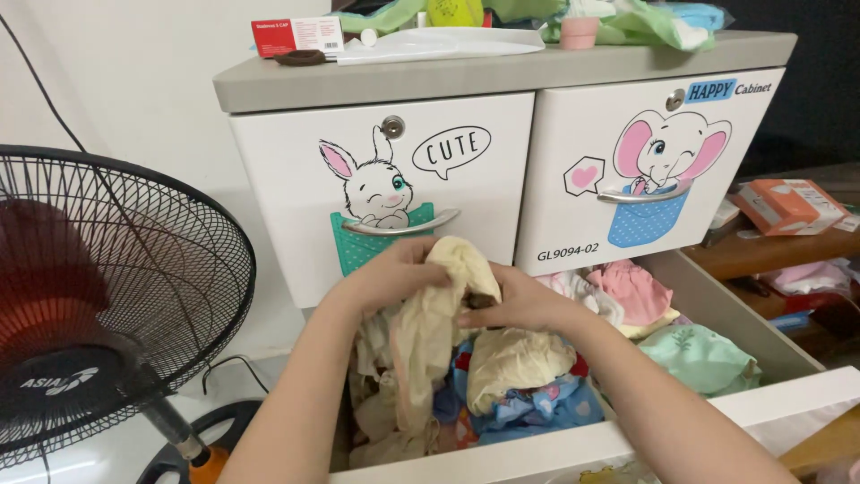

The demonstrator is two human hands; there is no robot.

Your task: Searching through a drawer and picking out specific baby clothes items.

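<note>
- Standing at the far left, a black fan (90, 296) plays no part.
- Gripping from the left, the left hand (394, 273) is closed on a cream cloth (443, 309), lifted just above the open drawer (627, 439).
- Meeting it from the right, the right hand (520, 300) pinches the same cloth; both hands are together.
- Judging by the jumbled clothes (537, 394) below, sorting looks barely begun, with most garments left unfolded.
- Farther right, pink and green garments (681, 341) lie untouched.
</note>
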